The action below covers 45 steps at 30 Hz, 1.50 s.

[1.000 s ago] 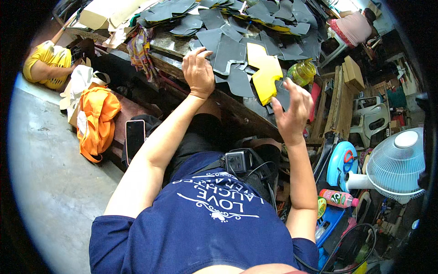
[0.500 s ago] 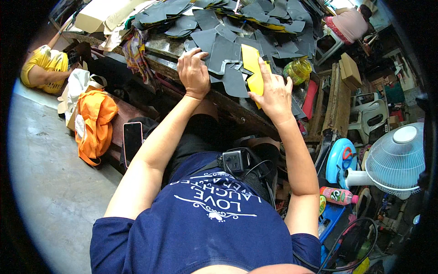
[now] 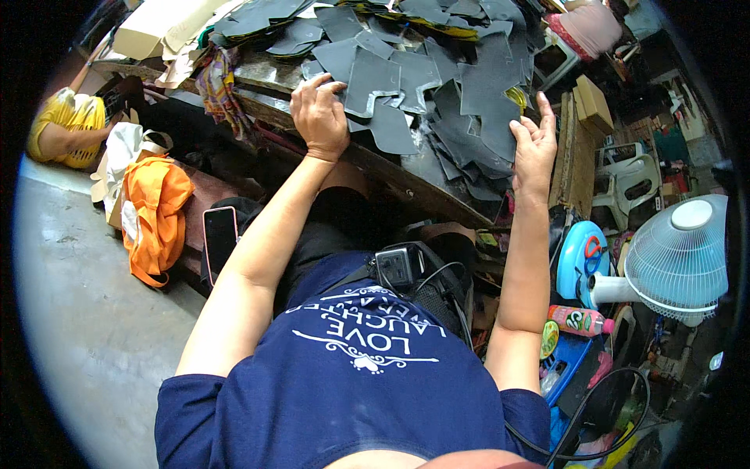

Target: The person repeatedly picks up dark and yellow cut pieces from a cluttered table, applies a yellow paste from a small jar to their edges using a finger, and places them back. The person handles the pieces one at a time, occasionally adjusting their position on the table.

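Our left hand (image 3: pixel 320 121) curled loosely, right hand (image 3: pixel 533 156) half-spread, holds unclear; dark sheets (image 3: pixel 486 86) covered our twelve-o'clock bench (image 3: pixel 267 73); a fan (image 3: pixel 678 262) stood at three.

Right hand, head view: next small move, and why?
Probably shift the right hand leftward to the dark sheet just right of the left hand. That sheet lies near the table's front edge, while the right hand is at the pile's right side, index finger extended; I can't tell whether it grips anything.
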Motion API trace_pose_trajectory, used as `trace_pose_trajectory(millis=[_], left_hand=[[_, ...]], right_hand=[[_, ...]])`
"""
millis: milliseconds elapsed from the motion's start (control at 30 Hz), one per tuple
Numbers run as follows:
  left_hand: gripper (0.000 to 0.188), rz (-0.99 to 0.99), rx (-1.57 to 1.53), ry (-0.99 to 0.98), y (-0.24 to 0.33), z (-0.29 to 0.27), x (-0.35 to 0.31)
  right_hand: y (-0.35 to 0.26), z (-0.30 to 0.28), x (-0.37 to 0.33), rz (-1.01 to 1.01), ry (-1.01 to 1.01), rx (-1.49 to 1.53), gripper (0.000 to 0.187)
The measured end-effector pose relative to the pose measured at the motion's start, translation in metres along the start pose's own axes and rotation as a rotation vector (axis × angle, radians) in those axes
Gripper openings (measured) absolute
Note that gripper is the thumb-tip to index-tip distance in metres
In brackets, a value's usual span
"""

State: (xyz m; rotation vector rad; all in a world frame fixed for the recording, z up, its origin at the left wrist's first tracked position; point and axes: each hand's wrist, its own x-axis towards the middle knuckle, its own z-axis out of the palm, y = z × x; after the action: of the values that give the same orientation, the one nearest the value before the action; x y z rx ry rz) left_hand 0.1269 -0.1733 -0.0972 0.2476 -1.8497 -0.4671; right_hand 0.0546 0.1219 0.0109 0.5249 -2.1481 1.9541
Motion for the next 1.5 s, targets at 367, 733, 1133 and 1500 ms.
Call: trace_pose_trajectory(millis=[367,733,1133,1500], left_hand=[[0.022,0.014,0.026,-0.007,0.0,0.0,-0.001],[0.023,-0.011,-0.003,0.005,0.003,-0.002,0.002],[0.023,-0.049,0.001,-0.045,0.001,-0.001,-0.002],[0.024,0.123,-0.17,-0.204,0.036,-0.036,0.046]], right_hand=[[0.027,-0.011,-0.022,0.268,-0.009,0.501,0.06],[0.024,-0.008,-0.041,0.285,-0.092,0.422,0.073],[0.031,-0.044,-0.058,0.178,0.025,0.563,0.043],[0.028,-0.045,-0.075,0.109,0.097,0.545,0.066]])
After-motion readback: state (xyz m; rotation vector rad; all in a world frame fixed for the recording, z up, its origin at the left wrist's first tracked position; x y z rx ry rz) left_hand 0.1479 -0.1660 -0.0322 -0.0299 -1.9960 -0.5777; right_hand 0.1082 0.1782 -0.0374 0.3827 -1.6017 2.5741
